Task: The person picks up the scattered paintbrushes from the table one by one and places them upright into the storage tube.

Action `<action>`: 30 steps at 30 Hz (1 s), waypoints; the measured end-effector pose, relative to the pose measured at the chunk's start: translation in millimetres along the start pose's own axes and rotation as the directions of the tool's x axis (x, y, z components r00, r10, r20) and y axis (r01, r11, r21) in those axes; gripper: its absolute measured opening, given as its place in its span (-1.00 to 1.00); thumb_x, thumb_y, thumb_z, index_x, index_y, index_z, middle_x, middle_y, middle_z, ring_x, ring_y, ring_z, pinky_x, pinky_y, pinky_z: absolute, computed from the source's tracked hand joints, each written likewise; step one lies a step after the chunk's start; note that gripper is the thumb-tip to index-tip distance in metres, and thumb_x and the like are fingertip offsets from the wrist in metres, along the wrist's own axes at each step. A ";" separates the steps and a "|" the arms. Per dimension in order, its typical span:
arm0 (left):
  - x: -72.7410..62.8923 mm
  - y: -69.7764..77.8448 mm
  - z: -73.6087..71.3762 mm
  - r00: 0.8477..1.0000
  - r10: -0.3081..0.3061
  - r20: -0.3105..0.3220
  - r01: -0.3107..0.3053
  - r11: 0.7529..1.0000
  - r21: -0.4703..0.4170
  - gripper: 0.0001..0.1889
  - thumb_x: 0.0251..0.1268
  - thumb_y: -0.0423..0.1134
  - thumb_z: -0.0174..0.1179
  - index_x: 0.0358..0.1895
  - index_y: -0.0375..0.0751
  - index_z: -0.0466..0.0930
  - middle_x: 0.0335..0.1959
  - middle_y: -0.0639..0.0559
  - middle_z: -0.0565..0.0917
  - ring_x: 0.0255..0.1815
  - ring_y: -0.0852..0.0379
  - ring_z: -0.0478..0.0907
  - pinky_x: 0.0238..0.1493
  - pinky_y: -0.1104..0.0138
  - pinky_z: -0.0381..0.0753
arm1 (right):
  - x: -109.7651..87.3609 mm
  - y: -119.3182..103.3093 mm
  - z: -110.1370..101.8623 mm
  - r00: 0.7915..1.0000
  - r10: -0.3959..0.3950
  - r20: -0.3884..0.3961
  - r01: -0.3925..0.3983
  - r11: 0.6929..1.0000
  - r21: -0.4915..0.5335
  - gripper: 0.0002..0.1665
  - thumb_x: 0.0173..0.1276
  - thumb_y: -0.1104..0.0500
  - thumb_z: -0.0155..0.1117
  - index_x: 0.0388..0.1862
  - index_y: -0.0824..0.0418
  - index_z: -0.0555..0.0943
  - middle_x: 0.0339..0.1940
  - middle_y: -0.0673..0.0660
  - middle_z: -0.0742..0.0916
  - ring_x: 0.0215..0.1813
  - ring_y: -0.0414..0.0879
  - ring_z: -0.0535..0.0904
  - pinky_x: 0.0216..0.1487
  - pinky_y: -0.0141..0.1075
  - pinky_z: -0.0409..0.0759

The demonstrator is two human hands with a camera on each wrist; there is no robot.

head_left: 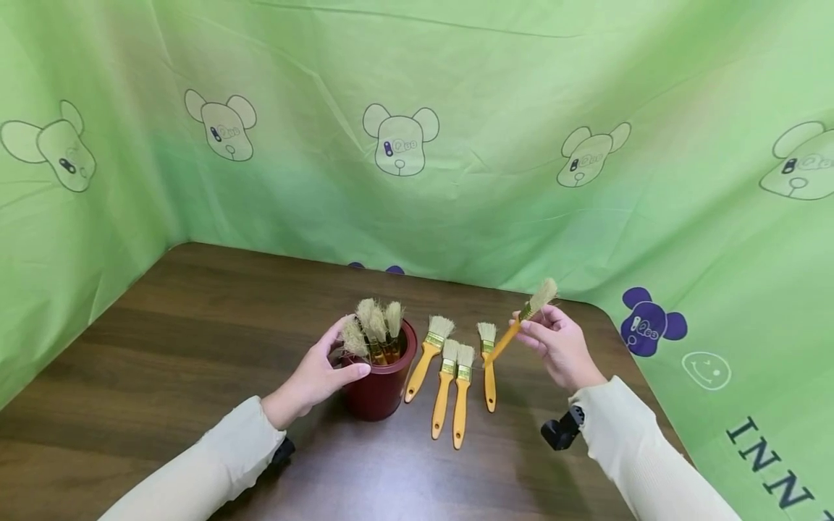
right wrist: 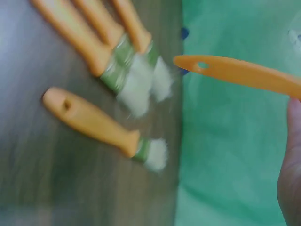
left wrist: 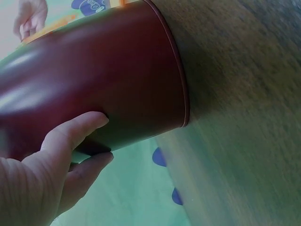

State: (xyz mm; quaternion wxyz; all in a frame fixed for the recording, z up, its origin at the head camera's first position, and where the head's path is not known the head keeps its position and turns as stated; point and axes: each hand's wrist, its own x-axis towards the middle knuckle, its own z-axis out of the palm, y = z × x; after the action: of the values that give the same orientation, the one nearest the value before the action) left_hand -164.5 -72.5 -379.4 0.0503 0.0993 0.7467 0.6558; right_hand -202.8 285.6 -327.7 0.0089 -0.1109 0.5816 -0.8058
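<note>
My left hand (head_left: 322,370) holds a dark red pot (head_left: 374,394) near its rim, thumb at the front and fingers at the far left side. Several paintbrushes (head_left: 373,323) stand in the pot with pale bristles upward. To the right, my right hand (head_left: 559,346) pinches a paintbrush (head_left: 504,343) above the table, its bristles up and its orange handle slanting down to the left. The right wrist view shows the end of that handle (right wrist: 244,73), which has a hole. Between pot and right hand lie several more orange-handled paintbrushes (head_left: 461,405), bristles pointing away from me.
Everything stands on a dark brown wooden table (head_left: 163,347). A green cloth (head_left: 313,181) printed with bear heads hangs behind the table and along both sides. Each wrist carries a black device, such as the one at the right cuff (head_left: 562,429).
</note>
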 end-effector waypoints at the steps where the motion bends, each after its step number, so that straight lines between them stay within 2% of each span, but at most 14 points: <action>1: 0.3 -0.4 -0.2 1.000 -0.004 -0.003 0.004 1.000 0.002 -0.16 0.15 -0.36 0.33 0.48 -0.20 0.08 0.30 -0.29 0.36 0.33 -0.22 0.26 0.20 0.01 0.36 | 2.0 -1.9 4.6 1.000 -0.011 -0.009 0.011 1.000 0.020 -0.64 0.28 0.62 -0.06 -0.31 0.24 0.56 -0.31 0.12 0.68 -0.17 -0.08 0.70 -0.09 -0.30 0.61; 7: 1.1 -1.1 -0.1 1.000 0.001 -0.003 -0.001 1.000 0.008 -0.15 0.13 -0.35 0.34 0.48 -0.19 0.08 0.29 -0.28 0.37 0.33 -0.21 0.27 0.20 0.01 0.35 | 13.2 -13.4 31.6 0.999 -0.038 -0.027 0.040 0.995 0.091 -0.70 0.27 0.62 -0.07 -0.44 0.29 0.47 -0.37 0.13 0.60 -0.15 -0.07 0.70 -0.05 -0.30 0.59; 15: -0.6 0.8 -0.9 1.000 0.012 0.000 -0.012 0.999 0.033 -0.17 0.15 -0.34 0.33 0.48 -0.21 0.07 0.31 -0.29 0.36 0.32 -0.21 0.28 0.21 0.00 0.35 | 23.9 -22.3 76.3 0.999 -0.026 0.027 0.023 0.996 0.090 -0.70 0.27 0.59 -0.03 -0.36 0.24 0.50 -0.35 0.12 0.59 -0.15 -0.08 0.68 -0.02 -0.29 0.58; 21: -2.0 3.5 -1.6 1.000 0.019 -0.005 -0.019 1.000 0.012 -0.16 0.16 -0.38 0.31 0.48 -0.25 0.05 0.33 -0.32 0.33 0.34 -0.22 0.26 0.22 0.02 0.34 | 29.1 -15.1 112.6 0.996 -0.008 0.091 -0.003 0.993 0.119 -0.67 0.23 0.60 -0.04 -0.35 0.21 0.51 -0.36 0.09 0.58 -0.18 -0.08 0.66 -0.03 -0.27 0.59; 26: -1.2 3.3 -0.8 1.000 0.011 -0.001 -0.011 1.000 0.011 -0.16 0.16 -0.37 0.31 0.48 -0.24 0.05 0.33 -0.32 0.33 0.35 -0.22 0.24 0.23 0.01 0.33 | 27.4 -1.0 131.5 0.992 0.022 0.124 -0.026 0.999 0.025 -0.70 0.23 0.57 0.01 -0.28 0.20 0.49 -0.34 0.08 0.62 -0.24 -0.13 0.66 -0.13 -0.33 0.62; 30: -1.2 1.5 -0.9 1.000 -0.001 -0.006 0.001 1.000 0.018 -0.16 0.15 -0.36 0.32 0.48 -0.23 0.06 0.31 -0.32 0.35 0.35 -0.22 0.25 0.23 -0.02 0.32 | 24.5 12.1 140.5 0.996 0.058 0.074 -0.046 0.987 -0.154 -0.74 0.21 0.52 0.11 -0.18 0.27 0.43 -0.35 0.05 0.57 -0.30 -0.19 0.62 -0.15 -0.32 0.62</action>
State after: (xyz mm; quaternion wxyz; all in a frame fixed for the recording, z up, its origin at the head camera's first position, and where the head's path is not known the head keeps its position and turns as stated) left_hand -163.5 -73.5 -377.9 0.0475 0.0976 0.7526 0.6494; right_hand -201.6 146.8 -292.9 0.0440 -0.1274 0.6434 -0.7535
